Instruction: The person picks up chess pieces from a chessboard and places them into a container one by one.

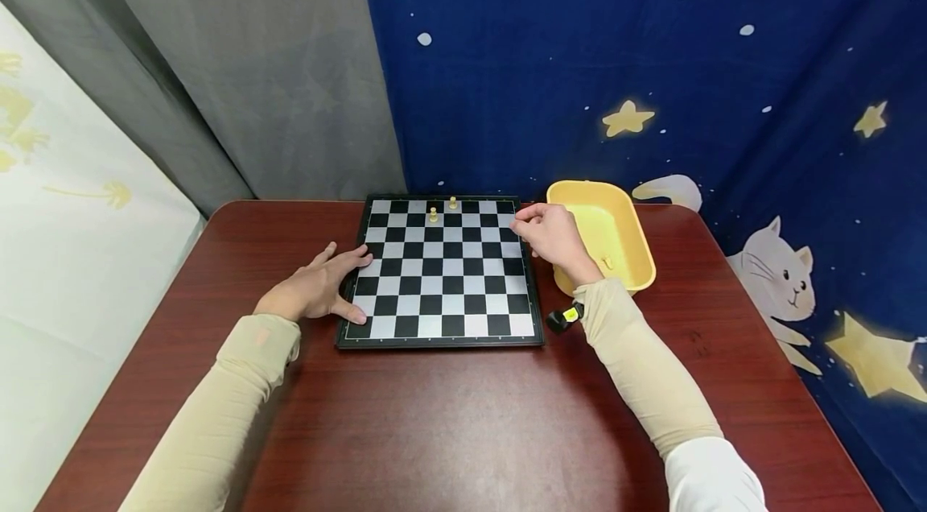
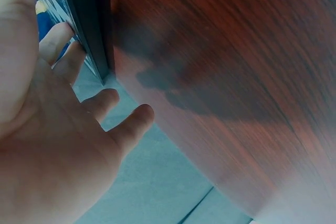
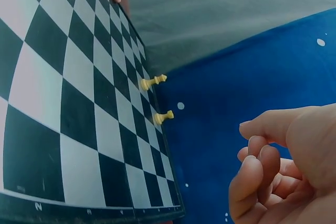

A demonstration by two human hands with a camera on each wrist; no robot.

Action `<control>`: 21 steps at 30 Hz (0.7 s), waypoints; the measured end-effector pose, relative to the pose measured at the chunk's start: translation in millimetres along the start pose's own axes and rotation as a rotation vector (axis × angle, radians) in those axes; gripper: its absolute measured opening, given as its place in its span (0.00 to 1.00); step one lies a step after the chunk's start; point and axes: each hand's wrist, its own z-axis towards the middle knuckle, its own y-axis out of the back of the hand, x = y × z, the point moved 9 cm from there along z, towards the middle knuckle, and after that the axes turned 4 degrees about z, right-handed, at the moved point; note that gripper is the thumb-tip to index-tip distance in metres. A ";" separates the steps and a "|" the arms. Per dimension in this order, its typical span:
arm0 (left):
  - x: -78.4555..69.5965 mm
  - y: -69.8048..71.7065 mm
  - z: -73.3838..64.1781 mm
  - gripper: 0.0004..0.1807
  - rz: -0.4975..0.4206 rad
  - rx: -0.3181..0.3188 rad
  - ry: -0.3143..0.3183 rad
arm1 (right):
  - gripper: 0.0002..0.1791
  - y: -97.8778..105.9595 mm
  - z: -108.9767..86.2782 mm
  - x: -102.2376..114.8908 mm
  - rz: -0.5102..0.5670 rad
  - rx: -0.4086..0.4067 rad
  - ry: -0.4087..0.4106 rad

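Note:
A black-and-white chessboard (image 1: pixel 443 283) lies on the table. Two pale yellow chess pieces stand near its far edge, one (image 1: pixel 433 215) slightly nearer than the other (image 1: pixel 453 203). My left hand (image 1: pixel 319 286) rests at the board's left edge, fingers spread and thumb over the near-left corner. Above the far-right corner hovers my right hand (image 1: pixel 552 237). In the right wrist view its thumb and fingers (image 3: pixel 251 177) are loosely bent, with no piece visible between them. That view also shows the taller piece (image 3: pixel 154 82) and the shorter piece (image 3: pixel 163 117) from the side.
A yellow plastic bin (image 1: pixel 637 242) stands right of the board, partly behind my right wrist. At least one small yellow piece (image 1: pixel 607 262) lies in it. The reddish-brown table (image 1: pixel 434 423) extends in front of the board, and blue and grey curtains hang behind.

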 end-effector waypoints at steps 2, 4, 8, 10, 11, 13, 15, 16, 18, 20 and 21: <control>-0.2 -0.1 -0.1 0.64 -0.004 0.003 0.000 | 0.14 -3.3 1.1 1.5 -0.009 0.001 0.013; -0.1 -0.2 -0.3 0.64 -0.006 0.007 0.003 | 0.14 -6.4 2.2 2.2 -0.019 0.001 0.016; -1.0 0.2 -0.9 0.64 -0.004 0.008 0.003 | 0.14 -13.4 4.7 0.9 -0.006 0.017 -0.008; -0.3 0.3 -0.8 0.64 0.001 0.007 0.007 | 0.14 -16.4 5.7 0.3 0.010 0.028 -0.024; -0.4 0.7 -0.8 0.64 0.003 0.005 0.007 | 0.14 -17.8 6.0 0.4 0.019 0.033 -0.031; -0.1 1.4 -0.4 0.64 0.010 -0.002 0.004 | 0.15 -19.9 6.9 1.8 0.024 0.037 -0.032; 0.2 1.7 0.1 0.64 0.013 -0.005 0.003 | 0.15 -21.9 7.8 3.7 0.021 0.038 -0.030; 0.5 1.6 0.3 0.64 0.013 -0.004 0.004 | 0.15 -23.1 8.3 4.6 0.020 0.038 -0.028; 0.6 1.1 0.5 0.64 0.009 -0.002 0.003 | 0.15 -26.0 9.6 5.6 0.016 0.041 -0.029; 0.7 0.3 0.5 0.64 0.003 0.005 0.006 | 0.15 -30.0 10.7 5.3 0.018 0.055 -0.040; 0.8 -0.1 0.5 0.64 0.000 0.007 0.007 | 0.15 -31.9 11.0 5.4 0.021 0.060 -0.044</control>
